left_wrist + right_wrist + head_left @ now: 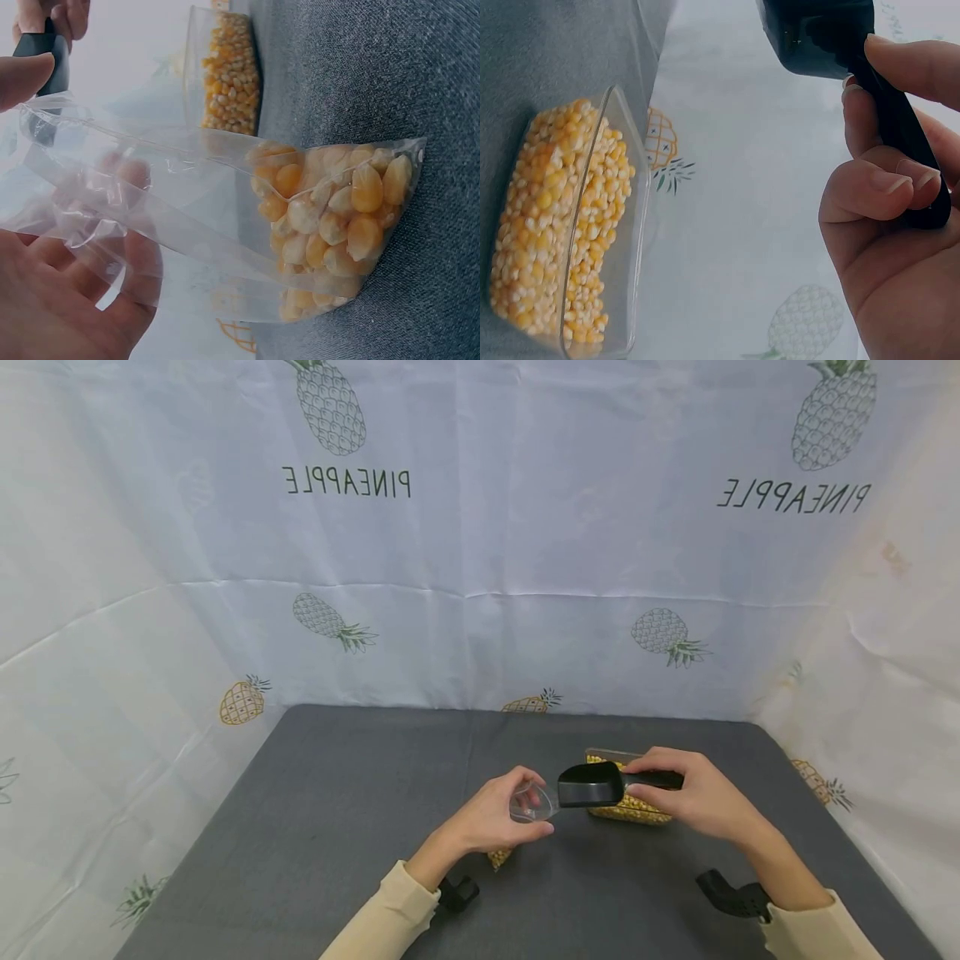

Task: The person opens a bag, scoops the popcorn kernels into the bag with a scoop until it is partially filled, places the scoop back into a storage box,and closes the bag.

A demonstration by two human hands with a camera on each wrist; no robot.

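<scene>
My left hand point(501, 817) holds a clear plastic bag point(195, 180) around its mouth, thumb on one side and fingers curved along the other. Yellow corn kernels point(337, 225) fill the bottom of the bag, which hangs down to the grey tabletop. In my right hand point(693, 793) is a black scoop point(591, 785), gripped by its handle with the thumb on top and fingers wrapped beneath. The scoop's front edge is right at the bag's mouth, overlapping it in the left wrist view. Its visible inside looks dark, with no kernels showing in the head view.
A clear rectangular container point(622, 300) of corn kernels stands on the grey table point(360, 793) behind the scoop, its kernels sloping lower on one side. White pineapple-print cloth point(465, 527) hangs behind and beside the table. Black straps point(731, 893) sit on both wrists.
</scene>
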